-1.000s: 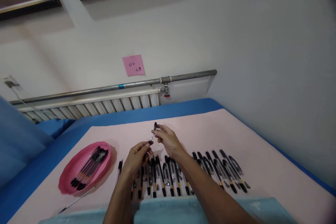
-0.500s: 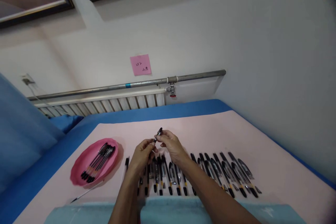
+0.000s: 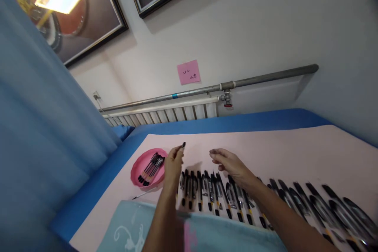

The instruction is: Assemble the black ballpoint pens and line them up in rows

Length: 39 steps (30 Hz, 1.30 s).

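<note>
My left hand [image 3: 174, 163] is closed around a pen whose black end [image 3: 183, 144] sticks up above the fingers; the rest of it is hidden. Close by on its left is a pink bowl [image 3: 136, 164] with several black-capped pens [image 3: 151, 169] lying inside. My right hand [image 3: 228, 162] hangs over the pink sheet, apart from the left, its fingers loosely stretched and nothing seen in them. Beneath and between the hands runs a row of pen parts [image 3: 206, 189], with black caps and clear barrels. More pen parts [image 3: 315, 201] lie blurred at the right.
A thin white refill-like stick [image 3: 144, 193] lies below the bowl. Light-blue cloth [image 3: 130, 224] covers the near edge of the pink sheet [image 3: 265, 145]. A blue curtain [image 3: 59, 126] hangs at left. Behind are a radiator [image 3: 177, 114] and a pipe [image 3: 265, 78].
My hands have come apart: the left has taken the pen toward the bowl, and the right has let go of it. The head view has turned left and tilted.
</note>
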Available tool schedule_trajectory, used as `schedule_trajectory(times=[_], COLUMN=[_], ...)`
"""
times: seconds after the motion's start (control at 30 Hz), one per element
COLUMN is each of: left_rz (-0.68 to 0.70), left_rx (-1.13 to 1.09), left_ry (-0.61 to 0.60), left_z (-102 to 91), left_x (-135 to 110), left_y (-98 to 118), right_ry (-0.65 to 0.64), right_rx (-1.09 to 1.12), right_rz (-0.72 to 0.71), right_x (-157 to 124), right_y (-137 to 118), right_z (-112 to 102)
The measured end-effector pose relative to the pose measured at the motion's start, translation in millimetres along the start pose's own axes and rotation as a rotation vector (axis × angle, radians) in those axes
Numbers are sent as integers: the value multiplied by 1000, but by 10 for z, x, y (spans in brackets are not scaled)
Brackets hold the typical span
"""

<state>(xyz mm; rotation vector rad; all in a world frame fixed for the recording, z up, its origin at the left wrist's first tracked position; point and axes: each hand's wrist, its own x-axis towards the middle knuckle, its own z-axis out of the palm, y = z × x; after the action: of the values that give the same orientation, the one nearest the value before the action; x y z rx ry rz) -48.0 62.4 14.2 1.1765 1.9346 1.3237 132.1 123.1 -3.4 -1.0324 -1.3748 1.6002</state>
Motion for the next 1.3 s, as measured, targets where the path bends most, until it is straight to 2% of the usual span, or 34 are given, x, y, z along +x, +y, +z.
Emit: schedule_trajectory(times=[0.07,0.17,0.23,0.3,0.43,0.6,0.67,0.8,0.9,1.13,1.3], left_rz=[47,45,13,-19,-31,14,34,41,-4,-77,-91], left_rx=[128,315,421,508,614,723,760,823,895,885,784], left_ry=[154,279,286,280,257,261,215,10,-18,-114,-100], left_z=[-338,-785,-959,-1025,-999,-899,-782,-475,-336,-270,-312], left_x=[90,236,321,387,469,402,289,29,-88,-148,-152], left_y=[-84,-265,-413,-556,-687,-502,-403,-275,-239,-367,-467], right_ry=[29,33,21,14,13,23,23,7,4,-7,-34], right_rx=[-7,-6,-26,-54,-79,-83,-106,-178,-219,-342,-439], right_rz=[14,22,29,37,39,10,-26,-108,-143,-205,-270], right_x=[9,6,-9,-24,-31,0,18,33,12,-57,-82], right_y=[-7,-15,-24,-34,-39,6,35,58,35,-14,-15], right_z=[-26,-26,-11,-1,-11,-32,-33,-22,-10,28,73])
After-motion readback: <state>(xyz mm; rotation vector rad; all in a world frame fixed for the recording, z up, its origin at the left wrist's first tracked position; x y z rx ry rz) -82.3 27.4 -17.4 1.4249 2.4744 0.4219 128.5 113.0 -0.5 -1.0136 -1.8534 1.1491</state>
